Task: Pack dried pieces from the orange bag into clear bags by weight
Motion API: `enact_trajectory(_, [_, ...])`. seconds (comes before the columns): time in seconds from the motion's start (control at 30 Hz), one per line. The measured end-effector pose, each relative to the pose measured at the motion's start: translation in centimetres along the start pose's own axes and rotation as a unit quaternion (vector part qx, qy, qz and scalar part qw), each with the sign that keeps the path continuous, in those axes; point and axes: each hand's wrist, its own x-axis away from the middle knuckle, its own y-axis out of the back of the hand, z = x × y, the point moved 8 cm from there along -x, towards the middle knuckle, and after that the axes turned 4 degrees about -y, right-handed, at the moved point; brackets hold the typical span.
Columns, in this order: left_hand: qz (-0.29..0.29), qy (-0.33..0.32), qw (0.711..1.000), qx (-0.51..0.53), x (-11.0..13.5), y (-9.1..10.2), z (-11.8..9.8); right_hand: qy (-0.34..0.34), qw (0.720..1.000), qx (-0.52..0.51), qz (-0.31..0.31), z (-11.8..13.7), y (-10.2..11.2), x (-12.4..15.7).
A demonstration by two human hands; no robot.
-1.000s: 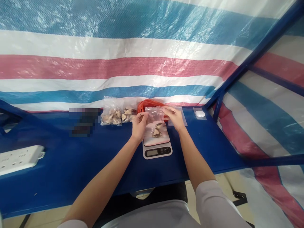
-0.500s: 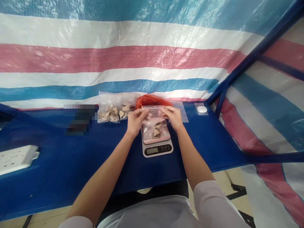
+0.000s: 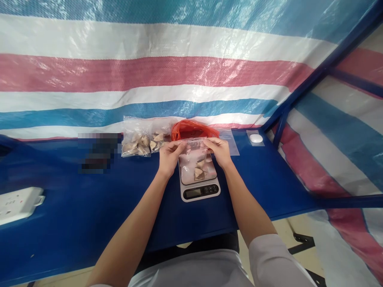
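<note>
A small clear plastic bag with a few pale brown pieces inside lies on the pink platform of a white digital scale. My left hand pinches the bag's top left corner. My right hand pinches the top right corner. Both hands hold the bag's upper edge stretched between them, just above the scale. An orange-red plastic bag lies right behind the scale against the striped tarp.
Two filled clear bags of similar pieces lie left of the orange bag. A flat empty clear bag and a small white round object lie to the right. A white power strip sits far left on the blue table.
My hands have drawn closer along the bag's top edge and lowered it, so the bag now rests flatter on the scale. The view shifted slightly.
</note>
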Motion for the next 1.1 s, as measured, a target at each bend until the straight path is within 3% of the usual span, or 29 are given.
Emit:
enact_trajectory(0.47, [-0.043,-0.022,0.999,0.014,0.6,1.3,-0.1,0.014,1.0,0.0,-0.019,0.0,-0.2,0.3])
enact_trajectory(1.1, [-0.023,-0.052,0.998,0.005,0.9,0.9,-0.6,0.05,0.998,-0.001,-0.042,0.3,-0.3,0.7])
